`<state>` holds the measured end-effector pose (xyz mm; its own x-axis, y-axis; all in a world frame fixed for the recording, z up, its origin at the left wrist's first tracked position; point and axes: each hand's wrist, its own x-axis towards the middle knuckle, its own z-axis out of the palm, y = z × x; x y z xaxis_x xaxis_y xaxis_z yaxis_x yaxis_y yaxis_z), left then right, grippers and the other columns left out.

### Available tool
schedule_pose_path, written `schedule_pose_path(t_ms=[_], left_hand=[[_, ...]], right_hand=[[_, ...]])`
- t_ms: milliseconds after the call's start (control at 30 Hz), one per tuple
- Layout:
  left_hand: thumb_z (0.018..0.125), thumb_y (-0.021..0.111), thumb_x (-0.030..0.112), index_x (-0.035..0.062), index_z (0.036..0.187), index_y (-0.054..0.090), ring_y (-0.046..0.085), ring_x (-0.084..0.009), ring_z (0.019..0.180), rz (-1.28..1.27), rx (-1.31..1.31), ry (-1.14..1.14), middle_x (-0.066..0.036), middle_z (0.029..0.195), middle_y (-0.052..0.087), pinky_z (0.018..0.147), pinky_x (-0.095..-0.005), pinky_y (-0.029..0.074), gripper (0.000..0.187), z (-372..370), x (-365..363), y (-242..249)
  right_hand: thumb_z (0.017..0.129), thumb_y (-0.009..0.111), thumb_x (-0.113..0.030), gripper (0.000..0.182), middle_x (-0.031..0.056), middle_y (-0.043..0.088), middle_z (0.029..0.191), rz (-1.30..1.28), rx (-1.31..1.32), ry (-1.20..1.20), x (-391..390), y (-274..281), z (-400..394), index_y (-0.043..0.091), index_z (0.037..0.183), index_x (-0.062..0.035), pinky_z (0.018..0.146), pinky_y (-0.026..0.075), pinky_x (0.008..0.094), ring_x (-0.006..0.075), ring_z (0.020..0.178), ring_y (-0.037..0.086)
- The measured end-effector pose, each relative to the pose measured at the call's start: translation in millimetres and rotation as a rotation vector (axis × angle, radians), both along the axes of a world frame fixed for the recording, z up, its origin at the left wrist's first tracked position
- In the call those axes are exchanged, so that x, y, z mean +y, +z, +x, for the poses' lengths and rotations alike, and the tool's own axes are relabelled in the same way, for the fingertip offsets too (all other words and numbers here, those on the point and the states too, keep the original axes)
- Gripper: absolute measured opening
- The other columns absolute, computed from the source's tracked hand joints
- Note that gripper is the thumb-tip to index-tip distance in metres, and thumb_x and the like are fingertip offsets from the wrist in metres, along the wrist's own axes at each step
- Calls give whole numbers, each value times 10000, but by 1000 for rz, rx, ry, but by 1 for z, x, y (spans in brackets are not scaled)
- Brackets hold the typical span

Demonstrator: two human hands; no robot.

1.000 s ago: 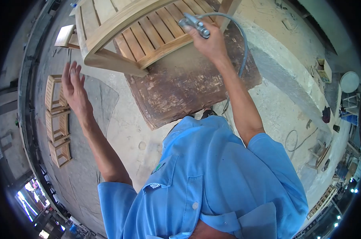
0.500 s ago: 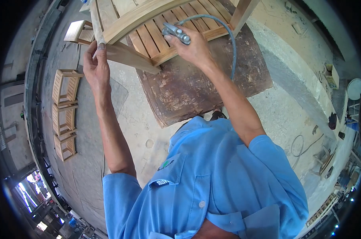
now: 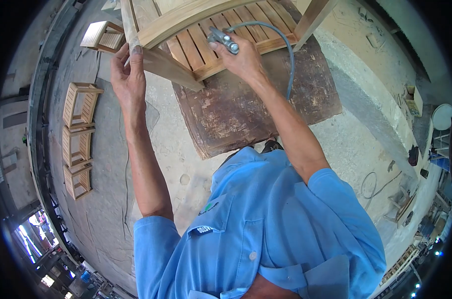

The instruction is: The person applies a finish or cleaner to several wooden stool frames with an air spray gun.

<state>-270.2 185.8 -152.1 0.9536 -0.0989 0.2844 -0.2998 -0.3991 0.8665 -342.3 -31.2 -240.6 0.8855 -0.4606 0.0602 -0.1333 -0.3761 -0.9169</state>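
A slatted wooden chair point(image 3: 183, 21) of pale wood stands at the top of the view, partly cut off by its edge. My left hand point(image 3: 129, 74) has its thumb and fingers closed around the chair's near left corner. In my right hand point(image 3: 245, 59) is a silver metal spray gun point(image 3: 223, 40), its front pointing up and left over the slats. A grey hose point(image 3: 291, 65) loops from the gun over the right end of the chair and down past my forearm. The trigger is hidden by my fingers.
Under the chair lies a worn brown board point(image 3: 226, 122) on the concrete floor. To the left are several small slatted wooden pieces, one stool point(image 3: 102, 36) near the chair and a row of others point(image 3: 79, 144). A low concrete ledge point(image 3: 370, 94) runs along the right.
The view has shifted slightly, so the chair corner and my left hand appear a little farther right. Both hands keep their holds on the chair and the spray gun.
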Motion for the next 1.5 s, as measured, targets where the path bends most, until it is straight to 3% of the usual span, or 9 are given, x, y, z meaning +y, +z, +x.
schedule_pose_path(t_ms=[200,267,567,667,800,1000,1300,1400,1500], left_hand=[[957,578,420,24,1375,420,512,-326,1237,-64,101,-60,-219,1284,550,1022,-463,419,596,10,2,-7],[954,569,441,33,1393,403,500,-351,1252,-66,188,-34,-234,1300,532,1046,-485,404,621,5,0,-3],[980,516,438,58,1429,386,458,-328,1289,-109,181,-44,-209,1374,467,1052,-481,400,603,-6,-7,-2],[992,500,419,58,1436,379,454,-312,1290,-99,196,-27,-182,1385,465,1055,-474,393,585,-3,-6,-4],[993,489,428,58,1426,383,448,-286,1300,-138,182,-39,-169,1400,456,1066,-475,375,579,-1,-4,-8],[981,514,454,60,1415,394,439,-294,1316,-107,159,-19,-182,1390,463,1084,-478,364,599,-1,-3,-7],[971,526,479,59,1420,390,436,-301,1317,-147,159,-46,-197,1392,455,1095,-488,343,630,6,4,-13],[969,527,485,63,1422,386,434,-301,1318,-155,148,-49,-193,1393,455,1097,-494,335,635,7,5,-14],[969,526,488,71,1426,385,434,-299,1318,-144,141,-46,-180,1399,453,1094,-491,337,635,6,4,-15]], right_hand=[[846,709,-423,468,124,717,867,39,-61,77,-18,8,-56,677,1172,-88,704,516,352,256,756,685],[842,720,-399,480,138,718,903,102,85,115,-21,16,-87,668,1180,-62,721,520,342,252,786,694],[818,753,-339,497,187,712,934,96,25,176,0,17,-129,649,1190,-27,775,533,356,289,878,710],[815,752,-343,491,183,714,893,23,167,70,-18,18,-133,654,1185,-34,743,536,364,304,829,711],[828,740,-378,467,150,717,839,-29,174,-230,-69,20,-164,671,1180,-79,681,525,331,217,732,700],[845,727,-416,465,130,720,843,-170,117,-426,-114,24,-170,677,1182,-99,706,517,323,184,767,696],[846,723,-392,453,136,720,858,-214,325,-277,-79,45,-126,674,1194,-106,721,521,334,225,795,710],[841,725,-367,438,152,715,850,-3,285,-67,-56,38,-124,675,1190,-106,714,526,346,266,785,709],[837,726,-350,432,163,708,844,-1,217,37,-36,30,-118,674,1192,-110,710,529,356,288,777,706]])
